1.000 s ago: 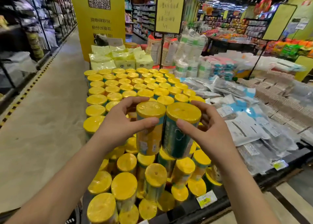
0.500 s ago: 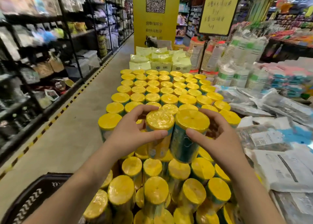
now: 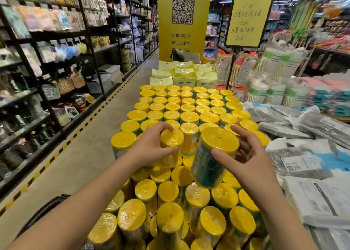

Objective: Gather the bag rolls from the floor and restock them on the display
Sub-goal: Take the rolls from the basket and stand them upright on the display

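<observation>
The display [image 3: 189, 107] is a block of upright bag rolls with yellow tops, many rows deep, with a lower tier [image 3: 170, 217] nearest me. My left hand [image 3: 149, 151] grips a yellow-wrapped roll [image 3: 171, 142] that stands at the front edge of the upper tier. My right hand [image 3: 246, 159] holds a teal-wrapped roll [image 3: 212, 159] by its upper part. That roll hangs tilted above the lower tier, its yellow top toward the display.
A black basket [image 3: 45, 210] shows at the lower left beside the floor aisle [image 3: 79, 155]. Black shelving [image 3: 47, 79] lines the left. Flat grey packets [image 3: 312, 174] lie right of the rolls. Paper-cup stacks [image 3: 274, 90] and a yellow sign [image 3: 250, 15] stand behind.
Both hands moved forward and apart. The left roll now sits lower, in the display's front row. The right roll has tilted. The view turned left, showing more shelving.
</observation>
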### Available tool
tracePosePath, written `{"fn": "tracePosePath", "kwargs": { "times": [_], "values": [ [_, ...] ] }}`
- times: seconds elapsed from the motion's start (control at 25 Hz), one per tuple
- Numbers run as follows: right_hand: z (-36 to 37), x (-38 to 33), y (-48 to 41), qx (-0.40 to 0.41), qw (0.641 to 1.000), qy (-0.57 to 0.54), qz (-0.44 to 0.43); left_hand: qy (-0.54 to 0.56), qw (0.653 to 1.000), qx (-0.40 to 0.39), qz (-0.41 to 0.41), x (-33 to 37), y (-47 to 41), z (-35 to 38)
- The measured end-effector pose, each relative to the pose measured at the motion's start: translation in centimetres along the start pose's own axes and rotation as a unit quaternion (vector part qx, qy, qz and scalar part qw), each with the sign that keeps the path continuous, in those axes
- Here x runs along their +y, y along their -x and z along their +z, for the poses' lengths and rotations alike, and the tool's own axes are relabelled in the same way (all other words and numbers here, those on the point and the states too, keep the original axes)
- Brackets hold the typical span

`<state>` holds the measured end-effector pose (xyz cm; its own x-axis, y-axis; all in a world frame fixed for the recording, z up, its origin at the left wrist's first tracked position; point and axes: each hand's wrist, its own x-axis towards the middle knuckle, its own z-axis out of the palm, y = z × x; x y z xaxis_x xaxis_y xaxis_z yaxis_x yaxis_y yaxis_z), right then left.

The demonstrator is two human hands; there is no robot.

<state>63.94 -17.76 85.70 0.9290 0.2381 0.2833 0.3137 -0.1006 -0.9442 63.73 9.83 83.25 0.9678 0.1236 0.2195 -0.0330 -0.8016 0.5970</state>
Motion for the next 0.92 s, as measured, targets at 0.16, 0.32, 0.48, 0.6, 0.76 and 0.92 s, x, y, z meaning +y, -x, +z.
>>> {"fn": "tracePosePath", "kwargs": {
  "times": [0.16,0.32,0.48,0.6,0.76,0.92],
  "values": [
    [-0.1,0.3,0.2,0.014,1.000,0.003,-0.005,-0.055,0.998,-0.002,-0.013,-2.1,-1.0,1.0],
    [0.3,0.4,0.3,0.022,1.000,-0.007,0.004,-0.135,0.990,-0.032,0.011,-2.8,-1.2,1.2],
    [0.7,0.4,0.1,0.019,1.000,-0.012,0.003,-0.194,0.981,-0.005,0.024,-3.0,-1.4,1.5],
    [0.7,0.5,-0.2,0.016,1.000,-0.003,0.002,-0.224,0.974,-0.002,0.024,-2.4,-1.6,1.7],
    [1.0,0.9,-0.5,0.016,1.000,0.008,0.003,-0.286,0.957,-0.039,0.012,-1.1,-2.7,1.1],
    [1.1,0.9,-1.1,0.008,0.999,0.039,0.005,-0.328,0.945,-0.006,0.011,-0.7,-1.8,1.4]
  ]
}}
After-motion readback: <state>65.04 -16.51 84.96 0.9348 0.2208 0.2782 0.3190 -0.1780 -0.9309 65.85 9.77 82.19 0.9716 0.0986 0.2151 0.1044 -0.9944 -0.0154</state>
